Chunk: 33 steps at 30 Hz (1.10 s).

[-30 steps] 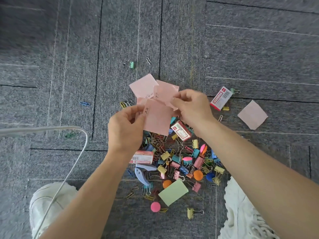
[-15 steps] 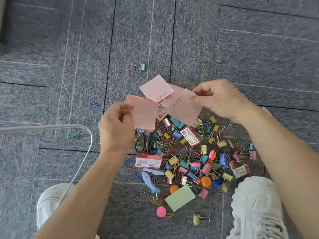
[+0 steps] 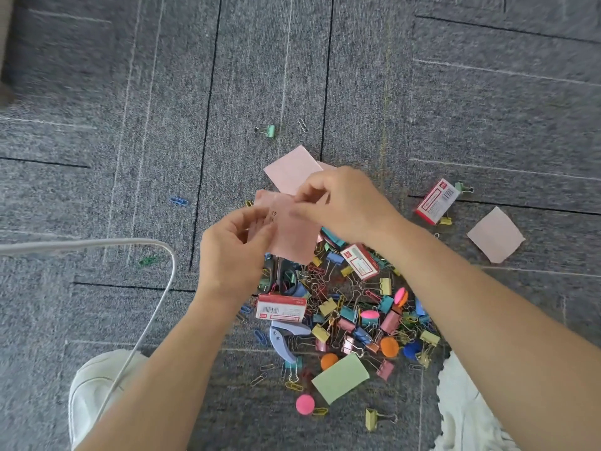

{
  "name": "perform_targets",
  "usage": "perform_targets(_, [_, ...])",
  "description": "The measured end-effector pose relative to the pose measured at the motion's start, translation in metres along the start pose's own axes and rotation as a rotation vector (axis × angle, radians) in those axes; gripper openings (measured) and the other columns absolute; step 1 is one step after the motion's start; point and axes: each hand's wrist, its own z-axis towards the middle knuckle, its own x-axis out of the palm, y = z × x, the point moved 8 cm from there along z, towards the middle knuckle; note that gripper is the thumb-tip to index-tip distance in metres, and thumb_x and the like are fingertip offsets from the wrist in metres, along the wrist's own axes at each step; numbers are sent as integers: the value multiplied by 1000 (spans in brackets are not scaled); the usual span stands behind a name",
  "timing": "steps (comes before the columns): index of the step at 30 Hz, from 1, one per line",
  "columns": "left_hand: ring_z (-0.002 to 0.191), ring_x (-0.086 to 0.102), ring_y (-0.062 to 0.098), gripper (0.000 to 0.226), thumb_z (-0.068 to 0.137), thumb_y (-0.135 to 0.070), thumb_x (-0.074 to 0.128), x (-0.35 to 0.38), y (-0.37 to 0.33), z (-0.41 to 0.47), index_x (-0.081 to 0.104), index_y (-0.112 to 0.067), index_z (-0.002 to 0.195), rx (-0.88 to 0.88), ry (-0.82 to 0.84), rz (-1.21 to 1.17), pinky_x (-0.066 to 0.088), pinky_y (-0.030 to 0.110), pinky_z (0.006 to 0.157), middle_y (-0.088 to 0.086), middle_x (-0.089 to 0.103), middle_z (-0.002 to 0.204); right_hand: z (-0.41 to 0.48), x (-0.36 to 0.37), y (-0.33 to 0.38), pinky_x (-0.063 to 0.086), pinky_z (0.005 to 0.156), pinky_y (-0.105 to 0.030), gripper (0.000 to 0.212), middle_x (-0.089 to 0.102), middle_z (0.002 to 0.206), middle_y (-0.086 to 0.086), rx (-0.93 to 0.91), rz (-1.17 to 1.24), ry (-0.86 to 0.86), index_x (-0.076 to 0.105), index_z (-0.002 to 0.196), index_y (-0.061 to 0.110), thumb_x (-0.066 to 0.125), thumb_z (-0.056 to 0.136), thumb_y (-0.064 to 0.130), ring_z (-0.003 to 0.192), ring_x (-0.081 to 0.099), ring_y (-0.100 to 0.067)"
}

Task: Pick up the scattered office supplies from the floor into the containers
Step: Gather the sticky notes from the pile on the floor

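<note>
Head camera looks straight down at grey carpet tiles (image 3: 130, 157), where both hands meet above a heap of office supplies. The left hand (image 3: 231, 255) pinches the lower left edge of a small pink square paper note (image 3: 294, 237) between thumb and curled fingers. The right hand (image 3: 348, 206) pinches the same note at its upper right edge, so the note hangs off the floor between them. Whether more than one sheet is in that grip cannot be told.

Just beyond the hands a second pink paper note (image 3: 287, 170) lies flat on the carpet, and a third pink paper note (image 3: 496, 234) lies well apart to the right. Below the hands sits the pile of coloured binder clips and wire paper clips (image 3: 354, 317). A red-and-white cardboard staple box (image 3: 281, 308) lies beside the left wrist, a second staple box (image 3: 359, 260) just beside the right forearm, and a third staple box (image 3: 437, 200) off to the right. A green rectangular paper note (image 3: 340, 377) rests at the pile's near edge. A white cable (image 3: 153, 314) curves across the carpet to a white shoe (image 3: 94, 385).
</note>
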Motion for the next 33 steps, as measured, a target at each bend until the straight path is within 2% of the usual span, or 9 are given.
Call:
perform_targets(4, [87, 67, 12, 18, 89, -12, 70, -15, 8, 4, 67, -20, 105, -37, -53, -46, 58, 30, 79, -4, 70, 94, 18, -27, -30, 38, 59, -16, 21, 67, 101, 5, 204, -79, -293, 67, 104, 20, 68, 89, 34, 81, 58, -9])
perform_targets(7, [82, 65, 10, 17, 91, -9, 67, -18, 13, 8, 67, -18, 106, -80, -79, -112, 56, 30, 78, -3, 71, 93, 34, -19, -50, 40, 70, -25, 28, 63, 107, 2, 389, -102, -270, 64, 110, 19, 70, 87, 34, 89, 56, -14])
perform_targets(10, [82, 66, 12, 17, 93, -9, 65, -21, 12, 8, 63, -25, 98, -100, -121, -156, 57, 34, 78, -3, 72, 92, 40, -16, -53, 41, 70, -24, 24, 67, 109, 0, 448, -25, -260, 70, 110, 17, 70, 86, 20, 88, 56, -14])
perform_targets(15, [62, 53, 21, 19, 95, -13, 63, -22, 8, 12, 55, -31, 95, -71, -177, -119, 45, 39, 58, 13, 71, 84, 8, -36, -62, 41, 51, -23, 13, 65, 84, -5, 536, 708, -264, 67, 96, 13, 61, 89, 3, 62, 53, -11])
perform_targets(19, [73, 62, 4, 14, 96, -13, 61, -5, -4, 8, 68, -22, 104, -42, -211, -40, 59, 31, 75, -8, 69, 88, -28, -36, -62, 43, 49, -20, 12, 63, 76, -5, 608, 1151, -176, 63, 99, 5, 59, 88, 1, 60, 55, -10])
perform_targets(22, [81, 67, 10, 21, 97, -27, 60, 14, -17, 0, 70, -19, 113, -24, -218, -46, 61, 39, 76, -7, 71, 90, -51, -21, -61, 38, 44, -19, 13, 68, 80, -1, 696, 1131, -123, 68, 100, 8, 67, 88, 12, 56, 53, -8])
perform_targets(25, [72, 65, 10, 13, 96, -37, 59, 34, -35, -9, 70, -30, 96, 42, -199, -81, 57, 38, 69, 1, 74, 82, -59, -2, -64, 35, 45, -21, 4, 57, 70, 5, 765, 1093, -108, 68, 86, 17, 72, 87, 18, 54, 41, -8])
perform_targets(28, [74, 69, 1, 6, 93, -33, 65, 47, -39, -10, 69, -35, 89, 12, -177, -187, 55, 19, 64, -12, 74, 78, -63, 12, -63, 30, 43, -19, 7, 47, 67, 6, 768, 1100, -41, 71, 92, 17, 72, 87, 22, 50, 33, -7])
perform_targets(33, [84, 72, 13, 17, 83, -14, 78, 52, -29, -5, 72, -21, 98, -109, -165, -310, 59, 26, 78, -3, 76, 88, -68, 4, -66, 30, 49, -22, 30, 54, 71, 5, 696, 867, 54, 76, 104, 13, 74, 84, 36, 52, 37, -8])
